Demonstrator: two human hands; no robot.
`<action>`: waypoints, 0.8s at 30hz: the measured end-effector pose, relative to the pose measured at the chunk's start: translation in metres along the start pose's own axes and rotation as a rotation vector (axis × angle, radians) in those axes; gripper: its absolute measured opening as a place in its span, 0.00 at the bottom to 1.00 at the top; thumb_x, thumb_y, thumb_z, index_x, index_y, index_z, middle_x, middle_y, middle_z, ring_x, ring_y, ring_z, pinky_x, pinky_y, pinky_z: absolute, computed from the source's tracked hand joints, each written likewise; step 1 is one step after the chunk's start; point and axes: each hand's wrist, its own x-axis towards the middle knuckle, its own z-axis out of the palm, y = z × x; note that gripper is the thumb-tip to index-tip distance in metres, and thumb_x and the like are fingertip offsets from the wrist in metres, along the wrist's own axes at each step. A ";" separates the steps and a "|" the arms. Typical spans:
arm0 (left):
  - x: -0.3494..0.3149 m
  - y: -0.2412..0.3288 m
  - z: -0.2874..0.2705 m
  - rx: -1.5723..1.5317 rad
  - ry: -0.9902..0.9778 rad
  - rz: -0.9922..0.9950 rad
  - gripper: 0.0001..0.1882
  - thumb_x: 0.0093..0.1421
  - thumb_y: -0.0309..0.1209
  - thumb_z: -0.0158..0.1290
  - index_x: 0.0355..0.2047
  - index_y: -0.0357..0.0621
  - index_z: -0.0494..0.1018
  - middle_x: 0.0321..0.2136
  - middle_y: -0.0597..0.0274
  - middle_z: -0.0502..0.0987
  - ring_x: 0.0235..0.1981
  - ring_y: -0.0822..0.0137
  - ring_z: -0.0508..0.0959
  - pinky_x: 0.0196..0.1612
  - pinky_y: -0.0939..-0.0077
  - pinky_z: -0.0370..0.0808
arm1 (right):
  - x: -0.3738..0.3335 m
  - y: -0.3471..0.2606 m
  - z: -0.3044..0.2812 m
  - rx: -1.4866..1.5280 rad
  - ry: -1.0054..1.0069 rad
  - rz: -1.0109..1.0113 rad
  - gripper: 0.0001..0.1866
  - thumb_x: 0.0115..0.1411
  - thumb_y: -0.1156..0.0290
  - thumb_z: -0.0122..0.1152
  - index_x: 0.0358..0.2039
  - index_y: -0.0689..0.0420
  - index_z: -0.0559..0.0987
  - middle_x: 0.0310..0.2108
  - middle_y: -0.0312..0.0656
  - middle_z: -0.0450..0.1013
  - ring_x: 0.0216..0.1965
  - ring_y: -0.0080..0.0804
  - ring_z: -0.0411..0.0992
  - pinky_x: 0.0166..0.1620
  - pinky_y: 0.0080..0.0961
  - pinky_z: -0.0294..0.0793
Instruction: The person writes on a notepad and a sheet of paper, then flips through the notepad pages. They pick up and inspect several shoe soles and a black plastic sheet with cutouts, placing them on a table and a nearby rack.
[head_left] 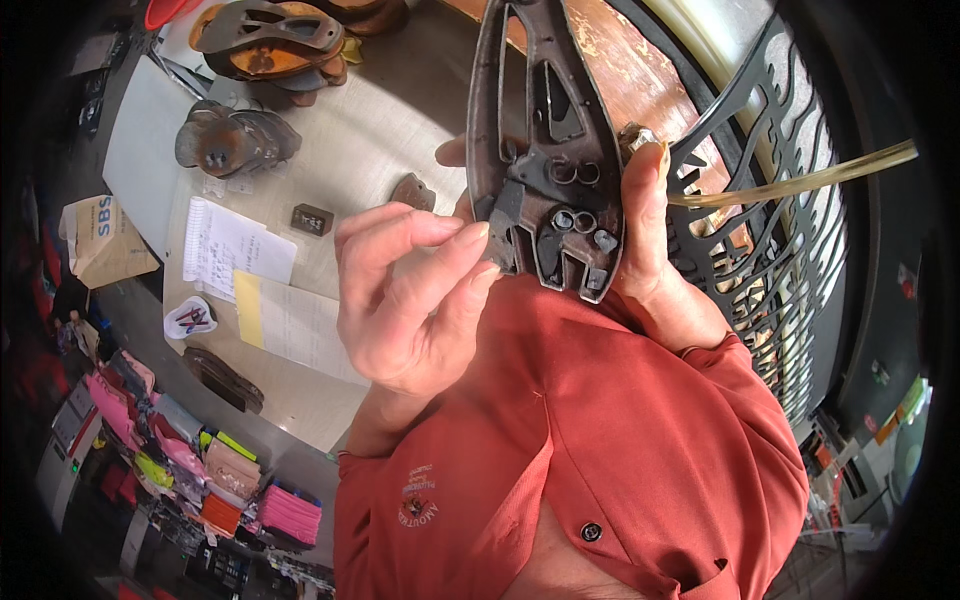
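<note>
A dark metal die-like frame (605,130), long and tapered with cut-out openings and small rings inside, is held up in front of my chest. My right hand (645,225) grips its right side, thumb upright along the edge and fingertips showing behind the far side. By that thumb is a small shiny metallic piece (640,138); whether it is held cannot be made out. At the frame's lower left edge, my left hand (410,290) is closed in a pinch on a flat grey piece (506,215). I cannot tell whether that piece is loose or fixed.
On the pale table (385,120) at left are stacked dark metal dies (270,40), a rusty lump-like part (225,145), a small dark block (312,219), a notebook (215,240) and a white dish (190,317). Dark curved metal strips (790,250) hang at right.
</note>
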 end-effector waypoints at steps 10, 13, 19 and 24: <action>0.015 0.002 0.005 0.040 0.045 -0.098 0.18 0.50 0.26 0.71 0.42 0.39 0.80 0.39 0.58 0.78 0.38 0.59 0.77 0.38 0.70 0.76 | 0.012 0.005 -0.001 0.055 -0.021 0.005 0.62 0.55 0.18 0.42 0.70 0.65 0.58 0.65 0.56 0.63 0.59 0.38 0.71 0.57 0.33 0.78; 0.017 0.004 0.005 0.061 0.014 -0.187 0.16 0.51 0.24 0.70 0.41 0.39 0.80 0.39 0.57 0.78 0.37 0.60 0.79 0.39 0.70 0.77 | 0.015 0.006 -0.004 0.024 -0.003 0.023 0.62 0.55 0.19 0.44 0.71 0.65 0.57 0.65 0.57 0.63 0.61 0.40 0.70 0.57 0.34 0.78; 0.016 0.002 0.003 0.121 0.053 -0.213 0.09 0.55 0.22 0.67 0.36 0.39 0.80 0.34 0.58 0.80 0.33 0.61 0.80 0.36 0.71 0.78 | 0.013 0.013 -0.009 -0.020 -0.003 0.041 0.61 0.56 0.19 0.42 0.70 0.63 0.58 0.66 0.56 0.63 0.62 0.39 0.69 0.62 0.35 0.74; 0.016 -0.003 0.001 0.129 0.100 -0.248 0.06 0.60 0.23 0.64 0.36 0.38 0.78 0.31 0.58 0.81 0.30 0.63 0.81 0.33 0.72 0.77 | 0.013 0.015 -0.010 0.011 -0.053 0.076 0.59 0.58 0.19 0.41 0.71 0.62 0.58 0.66 0.56 0.62 0.63 0.41 0.68 0.63 0.37 0.73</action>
